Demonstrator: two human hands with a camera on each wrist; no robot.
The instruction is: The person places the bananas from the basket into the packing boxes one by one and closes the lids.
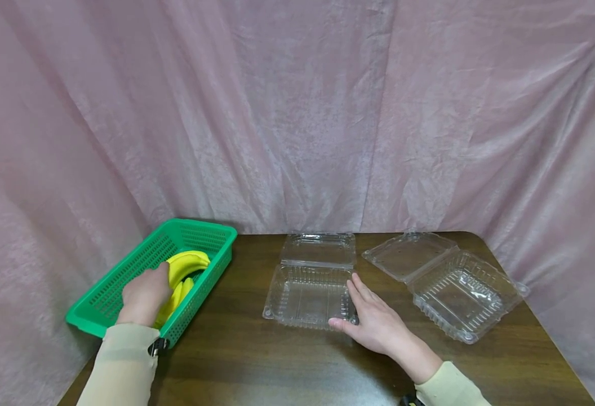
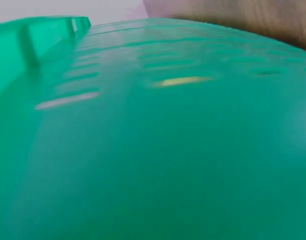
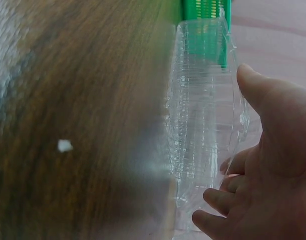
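My left hand [image 1: 147, 290] reaches down into a green plastic basket [image 1: 216, 282], right against yellow bananas [image 1: 188, 264]. Its fingers are hidden from the head camera, so I cannot tell whether they hold one. The left wrist view is filled by the basket's slotted side wall [image 2: 167, 150]. At the middle of the table lies a clear plastic clamshell container [image 1: 305, 296], its lid [image 1: 319, 248] folded back flat. My right hand [image 1: 376, 321] is at this container's right edge, thumb and fingers spread along the rim. In the right wrist view, the thumb [image 3: 255, 87] stands beside the clear wall.
A second clear clamshell [image 1: 465, 299] lies opened at an angle on the right, near the edge of the brown wooden table [image 1: 236, 361]. Pink curtains [image 1: 318, 113] hang right behind the table. A small white scrap [image 3: 65, 145] shows in the right wrist view.
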